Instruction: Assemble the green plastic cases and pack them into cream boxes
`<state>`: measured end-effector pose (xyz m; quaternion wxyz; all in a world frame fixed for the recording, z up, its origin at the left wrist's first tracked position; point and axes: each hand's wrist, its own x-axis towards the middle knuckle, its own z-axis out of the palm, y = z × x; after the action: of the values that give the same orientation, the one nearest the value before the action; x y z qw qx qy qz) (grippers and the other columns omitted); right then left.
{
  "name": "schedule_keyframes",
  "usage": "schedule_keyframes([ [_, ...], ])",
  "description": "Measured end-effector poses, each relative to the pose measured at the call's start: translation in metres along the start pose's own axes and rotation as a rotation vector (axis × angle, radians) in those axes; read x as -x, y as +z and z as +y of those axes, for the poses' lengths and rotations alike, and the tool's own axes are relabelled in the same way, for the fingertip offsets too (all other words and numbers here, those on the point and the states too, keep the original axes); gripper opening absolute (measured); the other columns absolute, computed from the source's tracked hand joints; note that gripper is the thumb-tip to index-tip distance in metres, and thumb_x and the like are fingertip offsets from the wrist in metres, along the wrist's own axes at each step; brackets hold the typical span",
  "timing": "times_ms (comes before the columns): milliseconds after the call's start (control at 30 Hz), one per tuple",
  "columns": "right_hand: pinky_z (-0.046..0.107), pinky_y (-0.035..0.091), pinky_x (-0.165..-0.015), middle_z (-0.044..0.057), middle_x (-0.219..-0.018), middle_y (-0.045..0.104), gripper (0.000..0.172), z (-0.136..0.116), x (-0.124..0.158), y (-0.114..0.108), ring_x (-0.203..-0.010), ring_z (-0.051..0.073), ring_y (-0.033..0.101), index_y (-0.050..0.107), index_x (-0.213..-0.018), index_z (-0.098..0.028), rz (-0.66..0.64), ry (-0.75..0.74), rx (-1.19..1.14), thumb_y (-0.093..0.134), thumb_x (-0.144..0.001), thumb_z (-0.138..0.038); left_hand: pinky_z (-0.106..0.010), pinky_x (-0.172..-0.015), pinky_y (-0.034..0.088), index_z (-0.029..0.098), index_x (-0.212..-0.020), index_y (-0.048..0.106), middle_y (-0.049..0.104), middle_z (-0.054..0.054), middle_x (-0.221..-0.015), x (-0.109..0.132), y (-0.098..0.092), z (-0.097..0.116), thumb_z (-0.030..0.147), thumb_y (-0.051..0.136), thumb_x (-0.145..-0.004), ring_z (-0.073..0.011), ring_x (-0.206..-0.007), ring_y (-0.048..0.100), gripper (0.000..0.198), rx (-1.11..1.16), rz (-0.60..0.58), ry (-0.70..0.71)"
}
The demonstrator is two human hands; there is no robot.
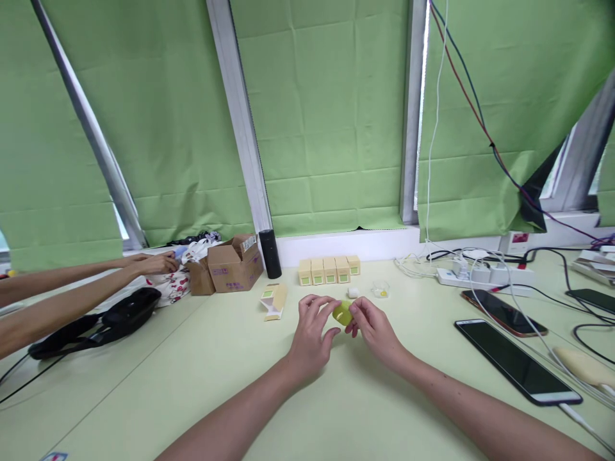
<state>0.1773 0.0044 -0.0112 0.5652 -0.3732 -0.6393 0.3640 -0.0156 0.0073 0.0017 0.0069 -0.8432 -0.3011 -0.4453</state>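
Observation:
Over the middle of the table, a small rounded yellow-green piece (343,314), which looks like a soft case or cover, is between my two hands. My right hand (377,326) pinches its right side between thumb and fingers. The index finger and thumb of my left hand (311,333) curve around its left side; their exact contact is hard to make out. Just beyond my fingers lie a small white piece (353,292) and a clear plastic holder (381,290) with a yellow bit inside. An opened cream carton (273,301) lies beyond my left hand.
Several small cream boxes (324,271) stand in a row at the back. A black cylinder (270,254) and cardboard box (235,264) stand left of them. Phones (516,362), cables and a power strip (485,279) occupy the right. At left, another person's arms (120,275) reach over a black bag (129,307).

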Motion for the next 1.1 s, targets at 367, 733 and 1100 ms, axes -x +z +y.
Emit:
schedule_keyframes([
  [367,0.031,0.050,-0.062,0.002,-0.077,0.073,0.036,0.005,-0.007,-0.008,-0.065,0.019,0.069,0.057,-0.092,-0.024,0.000,0.045,0.167,0.049,-0.102,-0.058,-0.047,-0.105,0.045,0.028,-0.118,0.062,0.064,-0.007,-0.118,-0.005,-0.002,0.003,0.006,0.069,-0.084,-0.0294,-0.124,0.046,0.041,0.154,0.045,-0.198],
  [733,0.041,0.038,-0.097,0.013,-0.125,0.071,0.035,0.028,-0.072,-0.045,-0.119,0.032,0.053,0.069,-0.121,-0.019,0.014,-0.090,1.091,0.064,-0.088,-0.010,-0.037,-0.093,0.046,0.022,-0.109,0.066,0.068,-0.008,-0.115,-0.011,0.005,-0.026,0.019,0.081,-0.069,-0.0254,-0.108,0.063,0.044,0.534,0.202,-0.584],
  [1100,0.046,0.031,-0.104,0.019,-0.119,0.069,0.022,0.042,-0.093,-0.025,-0.124,0.035,0.045,0.073,-0.100,-0.017,0.087,0.041,0.801,0.062,-0.083,-0.010,-0.036,-0.089,0.044,0.022,-0.112,0.061,0.074,-0.009,-0.112,-0.011,0.005,-0.023,0.025,0.083,-0.069,-0.0267,-0.108,0.067,0.048,0.658,0.176,-0.621],
])
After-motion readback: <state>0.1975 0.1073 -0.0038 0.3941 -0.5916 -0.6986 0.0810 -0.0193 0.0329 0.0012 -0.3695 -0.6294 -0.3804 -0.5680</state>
